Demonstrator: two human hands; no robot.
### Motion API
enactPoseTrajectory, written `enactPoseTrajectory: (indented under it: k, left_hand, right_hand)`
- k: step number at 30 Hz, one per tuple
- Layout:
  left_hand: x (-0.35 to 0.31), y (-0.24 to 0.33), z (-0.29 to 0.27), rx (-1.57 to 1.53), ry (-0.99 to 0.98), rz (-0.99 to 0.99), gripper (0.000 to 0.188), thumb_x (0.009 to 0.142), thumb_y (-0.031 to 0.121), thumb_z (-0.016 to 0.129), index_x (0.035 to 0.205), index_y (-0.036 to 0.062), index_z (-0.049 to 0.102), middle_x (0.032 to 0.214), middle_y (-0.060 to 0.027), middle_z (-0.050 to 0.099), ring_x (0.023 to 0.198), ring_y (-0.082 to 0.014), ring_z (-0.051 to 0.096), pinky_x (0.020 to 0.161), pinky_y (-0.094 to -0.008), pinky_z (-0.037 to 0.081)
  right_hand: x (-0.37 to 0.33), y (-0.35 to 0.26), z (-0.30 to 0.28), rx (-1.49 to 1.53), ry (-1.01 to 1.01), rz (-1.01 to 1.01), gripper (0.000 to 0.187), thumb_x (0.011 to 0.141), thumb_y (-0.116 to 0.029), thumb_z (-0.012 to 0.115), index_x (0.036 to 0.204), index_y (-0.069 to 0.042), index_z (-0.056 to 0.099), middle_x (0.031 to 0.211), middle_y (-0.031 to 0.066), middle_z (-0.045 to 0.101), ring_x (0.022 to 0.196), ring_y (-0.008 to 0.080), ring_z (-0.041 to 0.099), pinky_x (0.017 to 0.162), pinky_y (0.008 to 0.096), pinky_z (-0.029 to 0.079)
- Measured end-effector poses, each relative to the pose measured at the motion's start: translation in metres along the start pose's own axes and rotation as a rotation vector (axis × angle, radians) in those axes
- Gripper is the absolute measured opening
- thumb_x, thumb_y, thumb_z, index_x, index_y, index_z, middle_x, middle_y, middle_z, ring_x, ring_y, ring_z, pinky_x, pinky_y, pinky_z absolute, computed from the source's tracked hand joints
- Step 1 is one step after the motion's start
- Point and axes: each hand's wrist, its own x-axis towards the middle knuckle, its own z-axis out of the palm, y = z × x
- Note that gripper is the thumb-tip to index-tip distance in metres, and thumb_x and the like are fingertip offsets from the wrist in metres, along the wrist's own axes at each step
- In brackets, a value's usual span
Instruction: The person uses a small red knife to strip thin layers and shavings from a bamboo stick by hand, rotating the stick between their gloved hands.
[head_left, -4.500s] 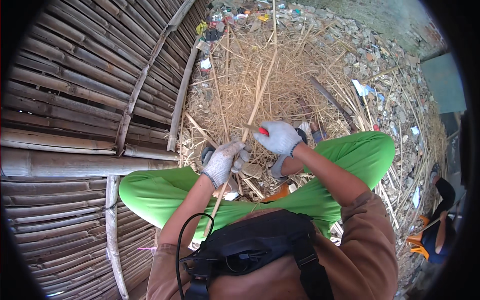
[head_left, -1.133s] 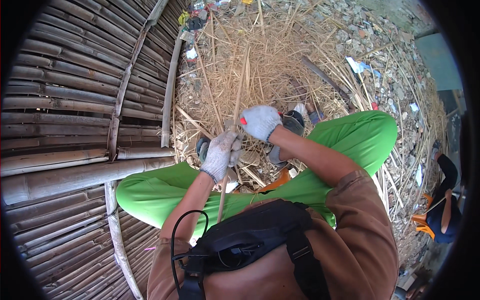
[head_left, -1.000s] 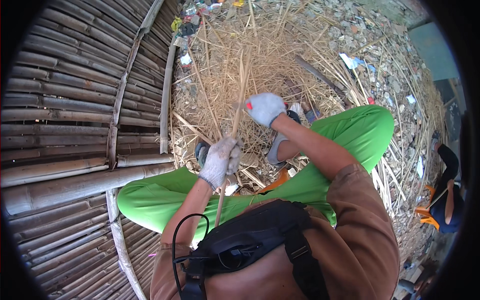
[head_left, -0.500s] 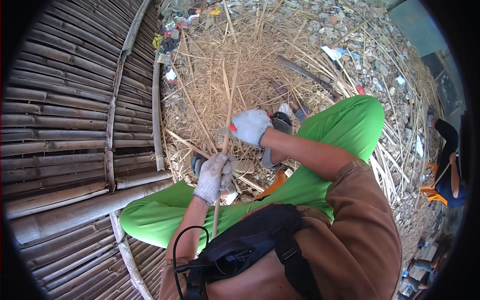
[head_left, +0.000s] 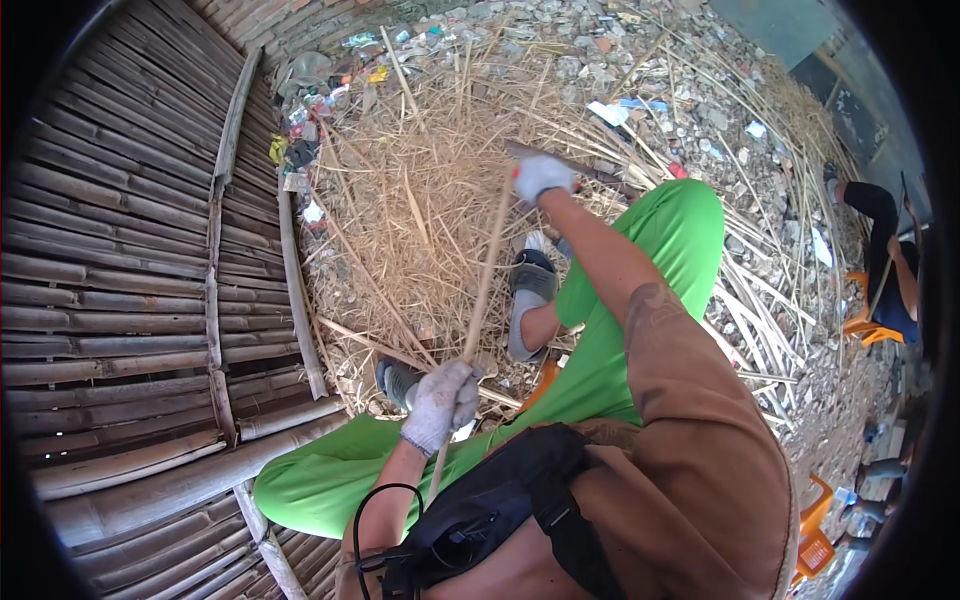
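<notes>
My left hand (head_left: 440,402), in a pale work glove, is closed around a long thin bamboo strip (head_left: 486,280). The strip slants up and away from my lap. Beside its far end, my right hand (head_left: 543,178), also gloved, grips a small knife with a red handle (head_left: 516,173). Only a bit of red shows at the fingers; the blade cannot be made out now. Under the strip lies a bed of straw-coloured shavings (head_left: 400,225). A long dark flat piece (head_left: 590,172) rests on the ground just beyond my right hand.
A bamboo slat wall (head_left: 110,300) stands close on my left. Split bamboo strips (head_left: 765,345) lie to the right on rubble (head_left: 690,110). Another person (head_left: 890,270) sits at far right on an orange chair (head_left: 868,325). A second orange chair (head_left: 815,545) is lower right.
My right hand has moved up and away along the strip, its arm stretching out. My left hand keeps its hold near my lap. The view has shifted slightly.
</notes>
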Motion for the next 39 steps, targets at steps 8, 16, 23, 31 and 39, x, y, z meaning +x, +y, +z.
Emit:
enactPoseTrajectory:
  k: [8, 16, 23, 31, 39]
  left_hand:
    - [0.013, 0.019, -0.028, -0.170, 0.109, 0.147, 0.041, 0.114, 0.045, 0.057, 0.119, 0.0037, 0.061, 0.070, 0.0023, 0.051, 0.048, -0.0079, 0.042, 0.041, -0.0255, 0.033]
    - [0.017, 0.027, -0.038, -0.175, 0.263, 0.159, 0.034, 0.115, 0.034, 0.056, 0.125, 0.0025, 0.063, 0.075, 0.0007, 0.058, 0.052, -0.0091, 0.049, 0.043, -0.0244, 0.034]
    - [0.021, 0.013, -0.044, -0.277, 0.294, 0.134, 0.031, 0.116, 0.035, 0.054, 0.115, 0.0054, 0.064, 0.075, 0.0025, 0.054, 0.051, -0.0080, 0.047, 0.041, -0.0243, 0.032]
    - [0.000, 0.020, -0.021, -0.017, 0.287, 0.152, 0.034, 0.115, 0.038, 0.055, 0.112, 0.0049, 0.062, 0.071, 0.0028, 0.050, 0.048, -0.0086, 0.046, 0.040, -0.0251, 0.033]
    - [0.004, 0.015, -0.010, 0.014, 0.233, 0.068, 0.031, 0.116, 0.034, 0.052, 0.114, 0.0046, 0.063, 0.072, 0.0030, 0.052, 0.047, -0.0084, 0.046, 0.041, -0.0253, 0.036]
  right_hand:
    - [0.020, 0.098, 0.013, 0.091, 0.052, 0.260, 0.056, 0.102, -0.054, 0.054, 0.117, -0.009, 0.083, 0.123, 0.0193, 0.079, 0.111, 0.0394, 0.078, 0.093, 0.0545, 0.060]
    - [-0.130, -0.144, -0.005, 0.173, -0.104, -0.589, 0.035, 0.098, -0.044, 0.062, 0.097, -0.013, 0.078, 0.094, 0.0168, 0.079, 0.089, 0.0382, 0.078, 0.081, 0.0542, 0.062]
    - [-0.201, -0.159, 0.004, 0.077, -0.216, -0.818, 0.028, 0.093, -0.039, 0.068, 0.095, -0.012, 0.078, 0.089, 0.0173, 0.078, 0.084, 0.0370, 0.079, 0.074, 0.0541, 0.063]
    - [-0.114, -0.125, -0.001, 0.050, -0.086, -0.535, 0.031, 0.095, -0.035, 0.063, 0.095, -0.009, 0.081, 0.095, 0.0179, 0.080, 0.088, 0.0384, 0.079, 0.078, 0.0538, 0.063]
    - [-0.112, -0.110, -0.017, 0.012, -0.129, -0.499, 0.033, 0.094, -0.035, 0.064, 0.099, -0.008, 0.083, 0.098, 0.0184, 0.081, 0.092, 0.0375, 0.080, 0.079, 0.0536, 0.064]
